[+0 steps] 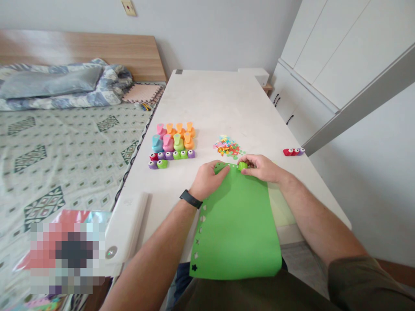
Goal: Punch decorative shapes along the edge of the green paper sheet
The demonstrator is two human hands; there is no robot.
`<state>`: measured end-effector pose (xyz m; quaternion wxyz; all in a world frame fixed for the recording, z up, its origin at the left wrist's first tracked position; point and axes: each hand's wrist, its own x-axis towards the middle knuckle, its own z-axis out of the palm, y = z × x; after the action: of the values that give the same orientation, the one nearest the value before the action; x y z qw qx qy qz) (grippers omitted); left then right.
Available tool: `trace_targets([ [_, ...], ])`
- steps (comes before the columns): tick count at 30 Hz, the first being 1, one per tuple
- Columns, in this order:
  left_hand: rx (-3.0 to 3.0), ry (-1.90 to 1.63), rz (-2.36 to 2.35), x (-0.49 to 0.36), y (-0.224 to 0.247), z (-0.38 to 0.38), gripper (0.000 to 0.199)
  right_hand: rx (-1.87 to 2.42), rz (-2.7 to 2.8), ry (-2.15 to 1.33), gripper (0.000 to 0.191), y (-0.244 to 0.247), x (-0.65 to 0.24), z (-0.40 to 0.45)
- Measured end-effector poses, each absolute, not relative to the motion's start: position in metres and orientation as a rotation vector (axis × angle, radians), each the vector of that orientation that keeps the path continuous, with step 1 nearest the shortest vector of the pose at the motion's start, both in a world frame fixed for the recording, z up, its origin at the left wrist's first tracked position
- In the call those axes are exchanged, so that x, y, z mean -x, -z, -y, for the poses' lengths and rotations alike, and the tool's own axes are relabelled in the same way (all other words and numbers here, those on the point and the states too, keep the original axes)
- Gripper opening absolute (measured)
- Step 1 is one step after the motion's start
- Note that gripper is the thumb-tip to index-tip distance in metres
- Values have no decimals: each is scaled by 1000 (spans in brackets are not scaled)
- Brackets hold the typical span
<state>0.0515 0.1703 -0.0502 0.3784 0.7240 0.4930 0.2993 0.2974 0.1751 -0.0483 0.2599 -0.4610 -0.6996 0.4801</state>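
A green sheet of paper (240, 216) lies over the table's near edge and hangs toward my lap, with shapes cut along its left and far edges. My left hand (210, 177) grips its far left corner, thumb on top. At the far edge, my right hand (259, 167) pinches a small green punch (242, 166) against the paper. Just beyond sits a pile of colourful paper cutouts (228, 147). Large punches (167, 142) in pink, orange, blue and green stand at the left, with small punches (168, 155) in front of them.
Several small red and purple punches (293, 152) stand near the right edge of the white table (214, 95). A long white device (128, 229) lies at the left edge. Pale yellow paper (282, 203) is under my right forearm. A bed (74, 160) adjoins the left side.
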Motion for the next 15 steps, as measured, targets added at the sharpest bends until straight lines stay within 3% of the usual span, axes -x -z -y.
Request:
trace_targets([
  [15, -1866, -769, -1247, -51, 50, -170, 36, 1323, 1858, -1282, 28, 46, -292, -174],
])
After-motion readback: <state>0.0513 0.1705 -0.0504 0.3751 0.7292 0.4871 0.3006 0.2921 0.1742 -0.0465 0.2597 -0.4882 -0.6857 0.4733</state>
